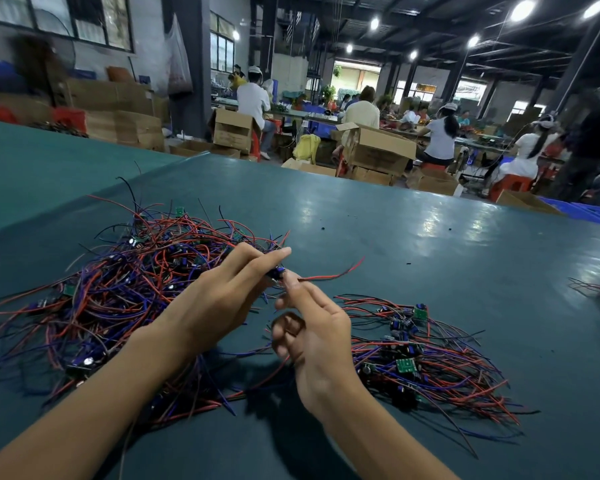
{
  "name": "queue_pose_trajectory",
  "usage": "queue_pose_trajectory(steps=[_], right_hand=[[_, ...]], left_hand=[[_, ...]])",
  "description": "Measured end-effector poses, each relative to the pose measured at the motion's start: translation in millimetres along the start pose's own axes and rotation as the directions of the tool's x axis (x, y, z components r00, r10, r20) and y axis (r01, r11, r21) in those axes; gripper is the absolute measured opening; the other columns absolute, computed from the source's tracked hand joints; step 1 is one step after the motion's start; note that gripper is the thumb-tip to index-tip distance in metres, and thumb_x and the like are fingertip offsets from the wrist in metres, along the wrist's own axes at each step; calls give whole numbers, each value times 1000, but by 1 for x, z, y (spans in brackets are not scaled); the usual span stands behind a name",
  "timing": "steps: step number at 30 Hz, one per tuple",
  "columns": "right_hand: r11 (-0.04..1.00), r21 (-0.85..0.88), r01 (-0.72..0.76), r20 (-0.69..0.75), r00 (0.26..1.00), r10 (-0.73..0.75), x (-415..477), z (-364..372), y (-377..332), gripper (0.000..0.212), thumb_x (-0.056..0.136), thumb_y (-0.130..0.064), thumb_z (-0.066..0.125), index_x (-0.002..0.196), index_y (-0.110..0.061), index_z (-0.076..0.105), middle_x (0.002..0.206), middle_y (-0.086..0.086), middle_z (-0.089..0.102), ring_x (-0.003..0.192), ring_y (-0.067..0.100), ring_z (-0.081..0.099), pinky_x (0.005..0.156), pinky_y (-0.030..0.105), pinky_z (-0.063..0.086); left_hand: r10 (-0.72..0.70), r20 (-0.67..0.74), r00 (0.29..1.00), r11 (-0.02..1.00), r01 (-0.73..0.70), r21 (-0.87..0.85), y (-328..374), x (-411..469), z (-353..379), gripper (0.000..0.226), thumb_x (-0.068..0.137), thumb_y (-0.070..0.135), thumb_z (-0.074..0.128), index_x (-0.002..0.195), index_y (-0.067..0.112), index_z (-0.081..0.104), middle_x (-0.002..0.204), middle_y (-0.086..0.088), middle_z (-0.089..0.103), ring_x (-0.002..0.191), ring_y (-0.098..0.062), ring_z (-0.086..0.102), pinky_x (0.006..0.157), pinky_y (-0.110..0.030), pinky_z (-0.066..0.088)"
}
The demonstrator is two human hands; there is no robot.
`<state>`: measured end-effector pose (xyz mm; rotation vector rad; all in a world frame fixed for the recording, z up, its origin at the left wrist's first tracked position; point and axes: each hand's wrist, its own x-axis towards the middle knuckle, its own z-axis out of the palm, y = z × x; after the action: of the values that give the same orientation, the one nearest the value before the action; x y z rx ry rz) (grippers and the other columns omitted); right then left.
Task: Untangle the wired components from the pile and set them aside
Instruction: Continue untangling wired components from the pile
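Where both hands meet just above the green table (430,244), a small wired component (278,271) is pinched by the fingertips of the left hand (222,299) and of the right hand (314,336), whose lower fingers are curled. Its red wire (336,274) is trailed rightward. A large tangled pile (118,289) is spread beneath the left hand; a smaller heap (430,362) is seen just right of the right hand.

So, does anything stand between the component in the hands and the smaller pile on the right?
Nothing visible does. The left hand and right hand pinch the component; only bare table lies between it and the smaller pile to the right.
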<state>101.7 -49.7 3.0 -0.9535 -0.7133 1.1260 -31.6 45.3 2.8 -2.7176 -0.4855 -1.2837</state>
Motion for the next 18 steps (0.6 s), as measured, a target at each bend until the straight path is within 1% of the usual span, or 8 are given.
queue_pose_trajectory(steps=[3,5,6,7,9,11,14,18], right_hand=[[1000,7,25,-39,999,-25,8,-6,-5,15,94,-20,69,81,-15,76,72,1,61,45,14,49,38,20,31],[999,-28,36,-57,998,-38,10,-9,-8,15,94,-18,68,89,-7,77,70,1,61,46,14,49,39,20,32],[998,-45,44,-58,997,-46,11,-10,-9,17,95,-18,68,91,-5,78,69,0,62,47,14,49,39,21,33],[997,-56,51,-54,997,-54,12,-11,-10,18,95,-18,67,93,-4,79,69,0,62,48,14,50,39,21,34],[995,-77,61,-31,998,-63,13,-11,-13,17,95,-18,68,91,-5,79,71,1,62,49,15,51,39,22,35],[993,-108,57,-16,998,-59,13,-13,-15,17,94,-18,68,88,-8,80,72,2,64,50,15,52,41,23,36],[988,-149,27,-58,998,-36,14,-15,-14,16,93,-16,70,85,-7,80,72,2,68,50,15,52,41,24,37],[988,-157,-6,-135,991,-15,18,-17,-13,18,92,-15,72,77,-5,76,70,4,69,47,13,51,39,23,38]], left_hand=[[-16,38,999,1000,16,11,2,1,1,39,101,26,51,130,3,64,95,-7,57,74,-28,62,57,-43,56],[-26,16,1000,999,25,44,2,1,2,38,100,30,56,125,3,67,89,-4,57,69,-25,60,53,-42,55],[-35,0,999,999,35,25,1,1,4,38,100,32,57,123,4,68,88,0,55,69,-20,59,56,-38,55],[-52,-6,999,998,52,-28,1,1,5,37,100,33,57,121,5,69,88,8,53,72,-11,56,62,-30,53],[-114,13,993,978,115,-174,-1,2,8,33,101,34,58,119,9,69,92,25,50,81,7,53,75,-12,43],[-182,70,981,947,194,-255,-3,1,10,30,101,36,57,118,14,68,97,30,53,89,11,55,78,-7,38],[-232,127,964,937,257,-238,-5,-3,14,31,100,46,55,113,20,63,94,23,52,85,4,54,71,-14,41],[-260,103,960,950,273,-151,-4,-5,15,38,97,54,50,105,18,62,95,14,52,79,-2,52,67,-34,50]])
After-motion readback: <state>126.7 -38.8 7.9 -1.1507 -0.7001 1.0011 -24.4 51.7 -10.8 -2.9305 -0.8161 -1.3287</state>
